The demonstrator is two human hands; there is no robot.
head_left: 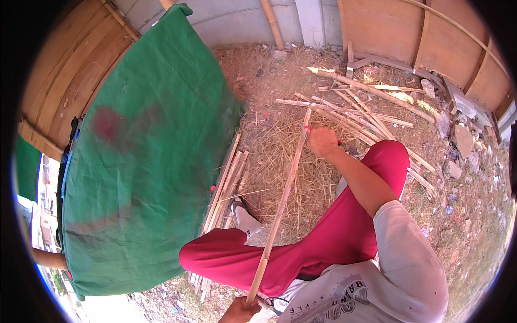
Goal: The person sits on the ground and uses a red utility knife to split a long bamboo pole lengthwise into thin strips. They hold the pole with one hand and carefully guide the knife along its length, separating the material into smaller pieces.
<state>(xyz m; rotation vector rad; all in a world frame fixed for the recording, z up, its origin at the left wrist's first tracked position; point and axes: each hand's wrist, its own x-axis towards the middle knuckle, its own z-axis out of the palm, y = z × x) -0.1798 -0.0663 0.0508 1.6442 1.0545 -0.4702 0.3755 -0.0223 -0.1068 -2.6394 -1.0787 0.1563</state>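
Observation:
A long split bamboo strip (283, 202) slants across my lap, its far end over the shavings and its near end beside my hip. My left hand (239, 310) is closed round the near end. Close to the far end, my right hand (324, 141) is closed on a small red-and-black hand tool (307, 129) that meets the strip. My fist hides most of the tool, so its exact kind does not show. Thin pale shavings (293, 177) lie heaped on the ground beneath the strip, between my bent legs.
Several bamboo strips (223, 188) lie by my left foot, and more bamboo pieces (371, 121) are piled beyond my right knee. A green tarp (145, 161) takes up the left side. Rubble (463, 140) borders the wooden panels (388, 32) at the right.

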